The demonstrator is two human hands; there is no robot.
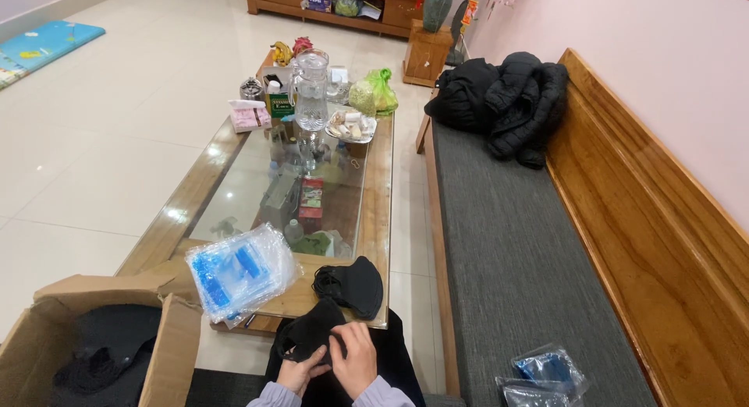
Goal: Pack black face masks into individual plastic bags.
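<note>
Both hands work at the bottom of the frame: the left hand (299, 373) and right hand (356, 358) pinch 1 black face mask (310, 330) between closed fingers, held over the person's lap. Just beyond it, a second black mask (355, 284) lies on the near end of the glass-topped coffee table (378, 220), beside a stack of clear plastic bags (238, 271). An open cardboard box (94, 345) of dark masks stands at left.
</note>
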